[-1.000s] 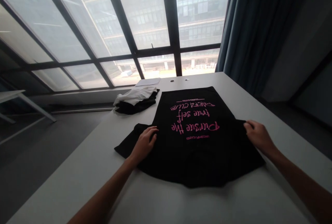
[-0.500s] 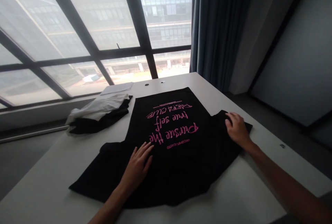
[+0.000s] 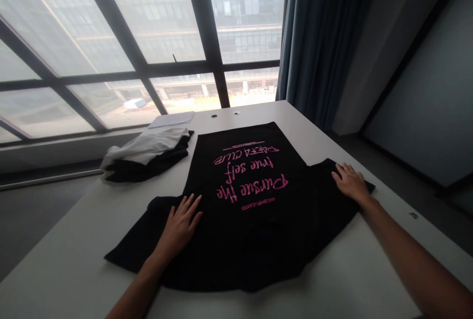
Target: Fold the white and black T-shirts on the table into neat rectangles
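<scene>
A black T-shirt [image 3: 254, 240] lies spread out on a white table [image 3: 373, 260], its hem toward the window and its collar end toward me. Pink lettering on its front appears upside down from where I am. My left hand [image 3: 181, 223] rests flat on the shirt near the left sleeve's seam, fingers apart. On the right sleeve, close to its outer end, lies my right hand [image 3: 351, 182], palm down with the fingers stretched out. Neither hand grips the cloth.
A heap of white and black clothing [image 3: 151, 149] lies at the table's left edge, with a flat white sheet-like item [image 3: 172, 120] behind it. Two small round fittings sit at the far edge. Beyond stand a large window [image 3: 162, 13] and a blue-grey curtain [image 3: 318, 48].
My left hand has slid left across the shirt, away from the lettering toward the sleeve. My right hand has moved slightly outward along the right sleeve. The view has shifted a little.
</scene>
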The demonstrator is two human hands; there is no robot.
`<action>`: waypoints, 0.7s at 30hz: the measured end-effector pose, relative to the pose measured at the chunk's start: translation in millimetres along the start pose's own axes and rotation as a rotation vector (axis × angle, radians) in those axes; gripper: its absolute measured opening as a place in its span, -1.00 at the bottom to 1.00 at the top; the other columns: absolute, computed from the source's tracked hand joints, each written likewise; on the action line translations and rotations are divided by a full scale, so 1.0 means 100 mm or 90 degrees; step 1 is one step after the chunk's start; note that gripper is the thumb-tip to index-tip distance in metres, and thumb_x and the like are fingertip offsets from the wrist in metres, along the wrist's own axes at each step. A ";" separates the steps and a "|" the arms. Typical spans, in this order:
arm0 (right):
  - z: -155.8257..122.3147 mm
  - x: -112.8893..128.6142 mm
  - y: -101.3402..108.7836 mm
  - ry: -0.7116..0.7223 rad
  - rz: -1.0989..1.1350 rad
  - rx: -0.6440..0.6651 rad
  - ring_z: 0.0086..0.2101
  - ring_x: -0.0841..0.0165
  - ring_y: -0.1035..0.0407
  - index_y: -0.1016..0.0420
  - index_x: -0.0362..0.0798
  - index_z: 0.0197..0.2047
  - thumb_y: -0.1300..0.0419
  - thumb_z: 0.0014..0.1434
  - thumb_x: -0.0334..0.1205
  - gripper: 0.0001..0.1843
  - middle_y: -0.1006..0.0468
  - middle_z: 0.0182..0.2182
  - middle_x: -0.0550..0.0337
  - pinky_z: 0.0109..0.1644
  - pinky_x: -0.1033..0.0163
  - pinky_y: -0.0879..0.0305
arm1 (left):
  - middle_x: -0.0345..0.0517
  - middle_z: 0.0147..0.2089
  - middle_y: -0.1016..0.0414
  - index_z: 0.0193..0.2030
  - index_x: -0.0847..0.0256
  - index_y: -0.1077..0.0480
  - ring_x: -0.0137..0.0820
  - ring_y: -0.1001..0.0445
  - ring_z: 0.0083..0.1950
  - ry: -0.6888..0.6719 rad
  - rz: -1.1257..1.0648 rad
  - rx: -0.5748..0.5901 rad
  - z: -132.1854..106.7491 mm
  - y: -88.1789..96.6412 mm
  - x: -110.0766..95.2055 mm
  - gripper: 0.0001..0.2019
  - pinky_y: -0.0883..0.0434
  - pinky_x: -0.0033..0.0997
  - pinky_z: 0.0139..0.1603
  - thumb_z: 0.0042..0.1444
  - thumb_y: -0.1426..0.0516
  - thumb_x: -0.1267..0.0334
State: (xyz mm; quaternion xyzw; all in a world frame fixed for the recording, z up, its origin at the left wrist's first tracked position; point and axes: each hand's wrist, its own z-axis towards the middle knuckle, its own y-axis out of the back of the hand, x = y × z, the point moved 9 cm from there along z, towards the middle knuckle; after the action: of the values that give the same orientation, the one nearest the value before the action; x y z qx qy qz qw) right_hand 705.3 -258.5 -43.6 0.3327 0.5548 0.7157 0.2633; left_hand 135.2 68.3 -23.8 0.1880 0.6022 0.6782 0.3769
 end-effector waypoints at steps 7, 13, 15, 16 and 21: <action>-0.18 0.57 0.36 0.029 0.001 -0.103 0.43 0.02 0.13 -0.23 -0.21 0.39 0.24 0.42 0.00 -0.33 -0.09 0.43 -0.23 0.40 -0.30 0.14 | 0.03 0.51 -0.07 0.46 0.07 -0.17 0.01 0.05 0.53 -0.043 0.043 -0.033 -0.02 0.11 -0.27 -0.48 0.03 0.37 0.42 0.42 0.06 0.05; -0.54 1.78 0.19 0.305 0.065 0.000 0.44 0.16 0.16 -0.10 -0.08 0.47 0.20 0.44 0.02 -0.35 -0.01 0.47 -0.02 0.45 -0.19 0.15 | -0.10 0.54 0.00 0.51 -0.11 -0.01 -0.04 0.06 0.54 -0.129 0.015 0.044 -0.10 0.04 -0.74 -0.44 0.00 0.28 0.43 0.41 0.03 0.00; -0.60 1.82 0.04 0.314 0.046 0.047 0.43 0.14 0.13 -0.11 -0.09 0.47 0.16 0.43 0.04 -0.34 -0.03 0.46 -0.04 0.44 -0.18 0.12 | -0.13 0.54 0.03 0.51 -0.15 0.00 -0.02 0.07 0.54 -0.124 0.016 0.073 -0.12 -0.03 -0.75 -0.43 -0.01 0.29 0.43 0.40 0.02 -0.03; -0.60 1.78 -0.02 0.308 0.036 0.063 0.43 0.14 0.11 -0.12 -0.10 0.46 0.15 0.43 0.04 -0.34 -0.04 0.46 -0.05 0.44 -0.17 0.10 | -0.14 0.55 0.05 0.51 -0.15 0.02 -0.02 0.09 0.54 -0.118 0.017 0.078 -0.13 -0.04 -0.74 -0.42 0.00 0.28 0.43 0.41 0.02 -0.03; -0.56 1.61 -0.11 0.302 0.023 0.064 0.42 0.14 0.09 -0.14 -0.11 0.46 0.15 0.43 0.03 -0.35 -0.05 0.45 -0.05 0.44 -0.16 0.08 | -0.15 0.55 0.04 0.50 -0.17 0.00 -0.05 0.09 0.55 -0.113 0.011 0.075 -0.14 -0.01 -0.72 -0.44 0.02 0.24 0.45 0.41 0.02 -0.04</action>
State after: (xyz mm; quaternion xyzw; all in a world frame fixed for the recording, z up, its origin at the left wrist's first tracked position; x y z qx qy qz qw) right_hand 559.5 -170.0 -33.5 0.1778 0.6299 0.7499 0.0965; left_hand 172.1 5.8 -13.3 0.2744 0.6040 0.6254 0.4109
